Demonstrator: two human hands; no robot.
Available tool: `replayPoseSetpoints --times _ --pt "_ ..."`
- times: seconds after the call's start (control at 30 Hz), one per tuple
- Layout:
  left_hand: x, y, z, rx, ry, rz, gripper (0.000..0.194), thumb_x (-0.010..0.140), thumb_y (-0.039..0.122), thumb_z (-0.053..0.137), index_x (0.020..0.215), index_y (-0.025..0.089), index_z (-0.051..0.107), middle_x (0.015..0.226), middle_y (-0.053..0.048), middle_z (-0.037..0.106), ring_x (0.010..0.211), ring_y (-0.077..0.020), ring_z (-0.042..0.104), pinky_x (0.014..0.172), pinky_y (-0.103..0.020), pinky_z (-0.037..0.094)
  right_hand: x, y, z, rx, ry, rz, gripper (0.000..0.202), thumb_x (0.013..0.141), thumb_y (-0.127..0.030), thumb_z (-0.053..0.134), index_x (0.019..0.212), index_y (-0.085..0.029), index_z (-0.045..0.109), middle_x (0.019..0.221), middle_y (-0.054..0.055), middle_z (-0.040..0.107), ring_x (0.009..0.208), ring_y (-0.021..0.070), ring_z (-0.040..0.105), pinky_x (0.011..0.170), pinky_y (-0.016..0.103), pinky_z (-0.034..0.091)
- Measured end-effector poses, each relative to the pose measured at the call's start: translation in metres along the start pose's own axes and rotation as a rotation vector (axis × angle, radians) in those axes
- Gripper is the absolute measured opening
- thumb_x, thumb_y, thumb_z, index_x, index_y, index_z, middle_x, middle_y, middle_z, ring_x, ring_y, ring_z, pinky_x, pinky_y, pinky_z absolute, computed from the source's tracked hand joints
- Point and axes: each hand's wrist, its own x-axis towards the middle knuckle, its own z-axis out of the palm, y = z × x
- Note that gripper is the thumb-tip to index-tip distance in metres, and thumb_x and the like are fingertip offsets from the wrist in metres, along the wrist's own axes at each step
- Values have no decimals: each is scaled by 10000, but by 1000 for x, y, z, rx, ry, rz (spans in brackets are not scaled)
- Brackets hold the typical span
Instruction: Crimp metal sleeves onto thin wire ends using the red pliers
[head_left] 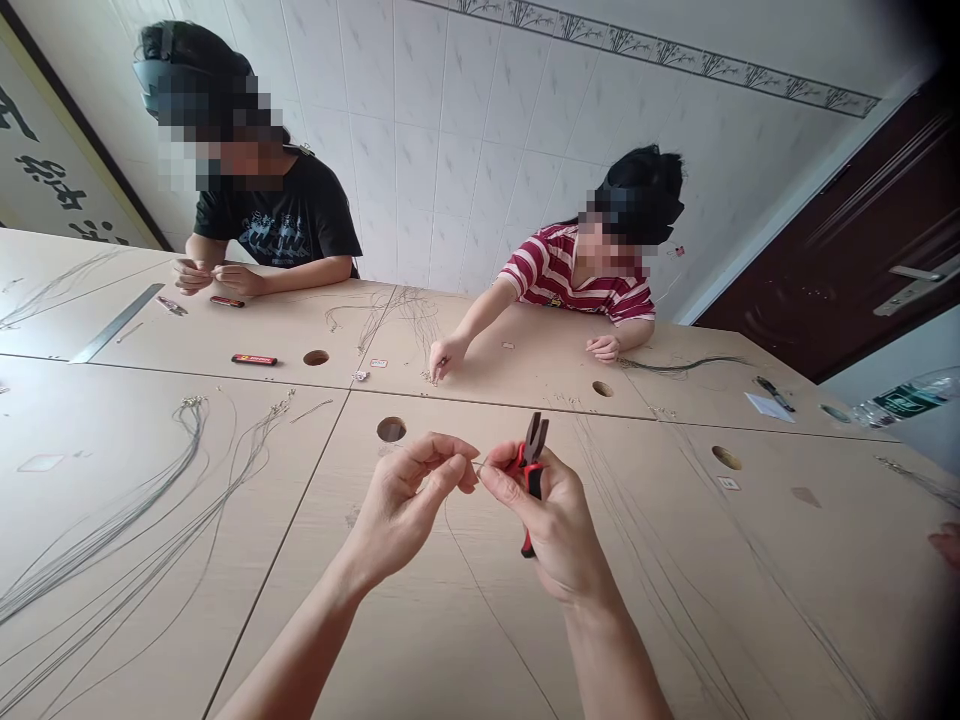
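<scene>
Near the middle of the view, my left hand (409,510) pinches the end of a thin dark cord (487,592), which trails down over the table (420,650). My right hand (559,530) holds red-and-black pliers (534,470) against its palm, jaws pointing up and slightly parted. The thumb and index finger of that hand also meet at the cord's end, close to the left fingertips. Any small part between the fingertips is too small to make out.
Bundles of cords (176,480) lie at the left, more cords at the right. Two people sit across the table, one reaching a hand (448,357) toward small metal pieces. Round holes (391,429), a lighter (254,360), a metal ruler (118,322) and a bottle (911,398) are also visible.
</scene>
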Motion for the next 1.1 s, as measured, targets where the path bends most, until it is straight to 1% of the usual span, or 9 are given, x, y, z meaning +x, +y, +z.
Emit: replayPoseSetpoints --times 0.3,0.47,0.57,0.7,0.77,0.87,1.0,1.07,1.1 --pt "2 2 1 -8 -13 -19 180 950 316 538 904 190 658 753 -5 641 778 -136 597 754 -272 468 0 2 -2 -65 -3 -37 147 829 -347 713 831 -219 642 750 -10 616 723 140 562 707 283 484" --pt "4 6 -2 -223 -128 -167 236 948 393 532 935 178 627 699 14 596 646 -111 572 718 -277 472 2 4 -3 -39 36 -32 150 808 -337 744 852 -227 653 767 -23 614 724 123 560 709 261 477" --pt "4 3 -6 -400 -288 -324 303 924 457 548 898 167 631 646 25 560 449 -55 444 528 -233 425 5 5 -4 -24 70 -49 159 795 -328 758 854 -225 652 790 -22 621 745 123 566 736 264 474" --pt "2 -3 -10 -547 -471 -492 390 835 551 610 788 165 632 521 43 493 338 -8 148 324 -172 138 10 8 -5 -27 139 -83 161 784 -325 768 851 -227 660 828 -17 624 779 127 557 752 262 462" --pt "-1 -2 -10 -607 -518 -489 453 750 618 653 678 173 599 422 54 416 310 -14 136 305 -170 67 13 11 -4 -16 163 -80 168 783 -336 765 854 -226 659 825 -16 620 779 132 552 738 262 457" --pt "-6 3 -8 -687 -582 -450 536 638 680 685 492 195 511 297 62 306 228 -17 122 255 -178 52 16 16 0 35 195 -55 213 776 -372 761 874 -219 649 821 -4 613 765 149 546 695 271 452" --pt "-13 7 -13 -722 -667 -369 664 601 808 592 294 246 416 174 42 179 164 -42 73 203 -230 76 19 23 10 139 195 -56 239 767 -373 760 885 -207 634 816 3 594 762 157 544 708 290 451" --pt "-16 6 -18 -691 -599 -322 728 569 934 441 251 281 394 147 27 130 146 -83 127 189 -267 133 18 25 15 190 193 -73 218 770 -348 756 879 -207 630 823 -2 583 770 148 537 742 294 446" --pt "-17 7 -19 -664 -507 -292 743 550 977 360 258 296 414 145 25 114 145 -100 153 188 -282 158 17 26 17 209 197 -80 210 771 -337 755 877 -207 629 829 -3 580 774 144 533 752 295 444"
